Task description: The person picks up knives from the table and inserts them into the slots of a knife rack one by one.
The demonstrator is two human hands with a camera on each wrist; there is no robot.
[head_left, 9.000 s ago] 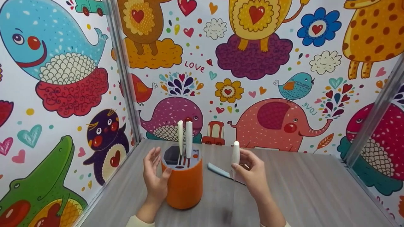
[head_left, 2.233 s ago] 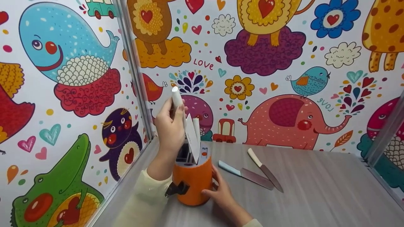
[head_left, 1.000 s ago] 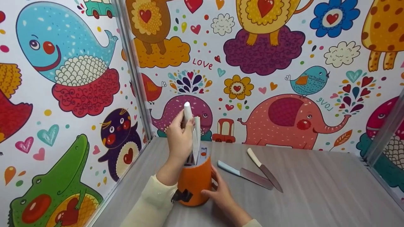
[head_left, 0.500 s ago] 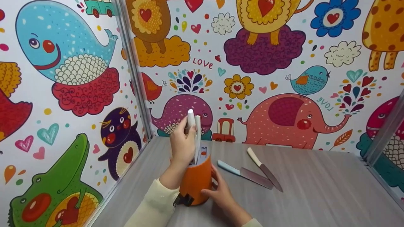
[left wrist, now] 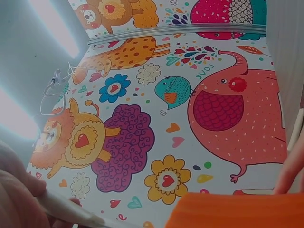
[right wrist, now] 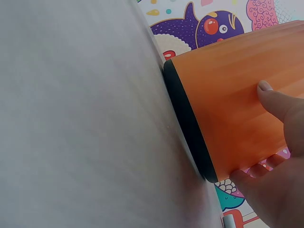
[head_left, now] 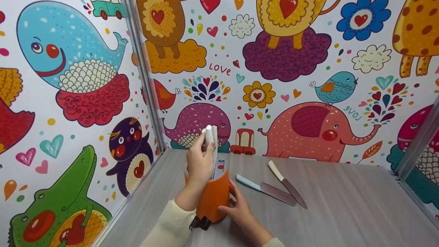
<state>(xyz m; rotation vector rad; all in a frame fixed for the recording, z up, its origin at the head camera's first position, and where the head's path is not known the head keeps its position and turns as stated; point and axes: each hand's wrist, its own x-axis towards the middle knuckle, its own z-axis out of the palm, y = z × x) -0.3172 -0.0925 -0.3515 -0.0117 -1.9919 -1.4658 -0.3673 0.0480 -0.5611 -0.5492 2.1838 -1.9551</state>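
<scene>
An orange knife block point(head_left: 213, 199) with a grey slotted top stands on the table. My left hand point(head_left: 200, 159) grips a white-handled knife point(head_left: 209, 135) upright over the block; its blade is hidden behind the hand and rim. In the left wrist view the same knife handle point(left wrist: 71, 209) lies between thumb and fingers. Other pale handles stand close by it, one a knife handle point(head_left: 215, 130) just to the right. My right hand point(head_left: 240, 206) holds the block's lower right side, its thumb point(right wrist: 270, 97) flat on the orange wall and fingers round the far side.
To the right of the block lie a cleaver point(head_left: 277, 193) with a light blue handle and a cream-handled knife point(head_left: 291, 190), their blade ends overlapping. Brightly printed panels with animals stand at the back and the left of the grey table point(head_left: 343, 206).
Nine seconds ago my right hand held a knife and my left was beside the block. Recently my left hand has lowered its knife toward the block; the right hand has stayed on it.
</scene>
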